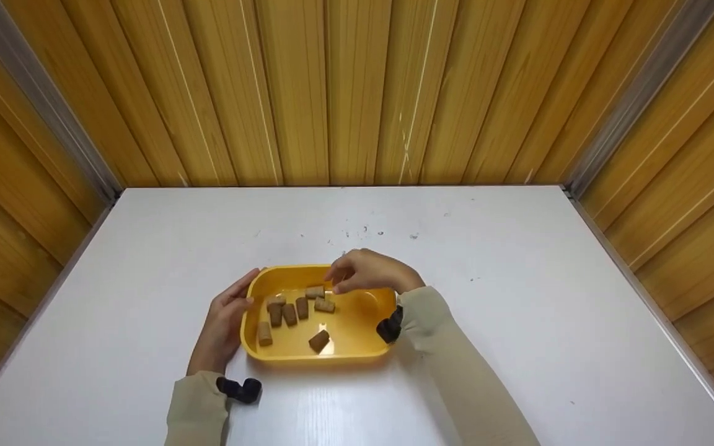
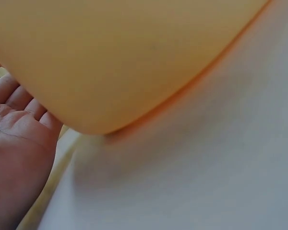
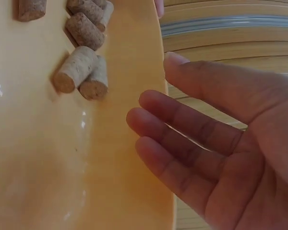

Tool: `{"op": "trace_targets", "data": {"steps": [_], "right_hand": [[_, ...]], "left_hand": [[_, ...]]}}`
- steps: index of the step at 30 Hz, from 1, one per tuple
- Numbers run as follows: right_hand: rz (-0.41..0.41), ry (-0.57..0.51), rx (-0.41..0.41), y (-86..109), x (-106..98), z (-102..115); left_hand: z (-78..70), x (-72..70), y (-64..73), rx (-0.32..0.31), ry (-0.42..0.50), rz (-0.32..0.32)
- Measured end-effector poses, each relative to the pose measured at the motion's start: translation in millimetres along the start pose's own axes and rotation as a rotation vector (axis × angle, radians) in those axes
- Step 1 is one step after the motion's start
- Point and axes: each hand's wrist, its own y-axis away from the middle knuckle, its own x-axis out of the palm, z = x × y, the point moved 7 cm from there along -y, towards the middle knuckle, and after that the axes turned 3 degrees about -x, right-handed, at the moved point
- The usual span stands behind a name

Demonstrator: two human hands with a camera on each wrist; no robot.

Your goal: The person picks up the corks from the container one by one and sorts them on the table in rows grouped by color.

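Observation:
My left hand [image 1: 224, 325] holds a yellow plastic tray [image 1: 307, 358] at its left end, the thumb at the rim and the fingers along the outer wall. In the left wrist view, those fingers [image 2: 20, 98] lie against the outside of the tray. Several cork stoppers lie in the tray, mostly toward its left half; a pale cork [image 3: 77, 69] leans beside another. One dark cork [image 1: 319, 341] sits apart near the front wall. Over the back rim hovers my right hand [image 1: 372, 271], fingers loosely bent and nothing between them, just right of the nearest corks.
The tray stands on a white table [image 1: 518, 297] with small dark marks toward the back. Wood-patterned panels [image 1: 357, 93] wall in the back and both sides, with grey metal strips at the corners. A black wrist camera [image 1: 240, 390] is strapped at the left sleeve.

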Motion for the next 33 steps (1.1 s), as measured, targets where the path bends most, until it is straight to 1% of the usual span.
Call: {"op": "trace_targets", "data": {"steps": [3, 8, 12, 16, 20, 29, 33], "right_hand": [[0.015, 0.005, 0.005, -7.3, 7, 0], [0.035, 0.036, 0.041, -14.6, 15, -1], [0.044, 0.062, 0.061, -18.1, 20, -2], [0.048, 0.070, 0.089, -19.8, 25, -4], [0.052, 0.078, 0.110, -21.2, 30, -7], [0.040, 0.104, 0.067, -26.1, 35, -7], [0.028, 0.082, 0.058, -26.5, 37, -7]], "left_hand": [[0.8, 0.4, 0.0, 0.003, 0.020, -0.002], [1.4, 2.1, -1.0, 0.002, 0.053, -0.002], [0.5, 2.0, -1.6, 0.015, 0.051, 0.001], [-0.2, 3.2, -1.6, 0.026, 0.066, 0.018], [-0.5, 4.0, -1.0, 0.026, 0.076, 0.025], [-2.1, 4.5, -0.6, 0.025, 0.064, 0.015], [-2.2, 3.1, 0.3, 0.018, 0.061, 0.010]]}}
